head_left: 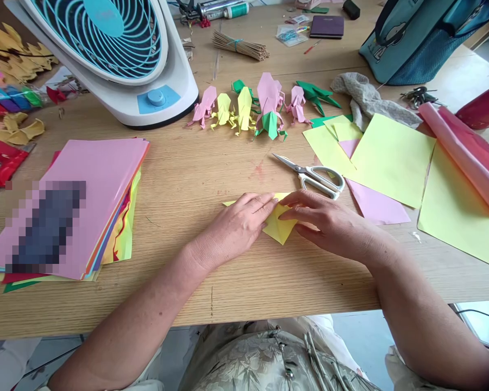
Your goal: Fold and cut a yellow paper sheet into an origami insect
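Note:
A small folded yellow paper (277,227) lies flat on the wooden table (195,179) in front of me. My left hand (234,228) rests palm down on its left part, fingers stretched out and pressing it. My right hand (330,222) lies over its right part, fingertips pressing a fold near the middle. Both hands meet over the paper. White-handled scissors (315,175) lie just beyond my right hand.
A row of folded paper figures (261,106) in pink, yellow and green stands further back. A stack of coloured paper (85,212) lies left, loose yellow and pink sheets (391,157) right. A white fan (110,54), stick bundle (240,46) and blue bag (419,38) are behind.

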{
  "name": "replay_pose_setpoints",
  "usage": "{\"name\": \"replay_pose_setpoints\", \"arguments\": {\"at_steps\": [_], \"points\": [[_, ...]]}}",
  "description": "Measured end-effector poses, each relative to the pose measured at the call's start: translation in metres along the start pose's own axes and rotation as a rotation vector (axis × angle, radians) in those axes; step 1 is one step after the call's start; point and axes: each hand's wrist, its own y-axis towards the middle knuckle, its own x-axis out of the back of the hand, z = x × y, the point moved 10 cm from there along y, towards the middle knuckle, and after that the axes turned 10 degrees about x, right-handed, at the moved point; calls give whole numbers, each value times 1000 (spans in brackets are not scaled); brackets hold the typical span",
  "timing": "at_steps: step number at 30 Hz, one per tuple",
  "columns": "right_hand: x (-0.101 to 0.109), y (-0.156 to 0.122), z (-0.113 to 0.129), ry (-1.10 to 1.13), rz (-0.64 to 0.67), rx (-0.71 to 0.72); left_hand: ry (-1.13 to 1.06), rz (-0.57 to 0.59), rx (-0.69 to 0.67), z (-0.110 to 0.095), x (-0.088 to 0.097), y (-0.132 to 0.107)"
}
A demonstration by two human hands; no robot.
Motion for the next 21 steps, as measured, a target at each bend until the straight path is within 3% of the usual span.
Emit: {"name": "replay_pose_setpoints", "arguments": {"at_steps": [21], "points": [[2, -4, -4, 102, 2, -40, -6, 62, 11, 0, -2, -2]]}}
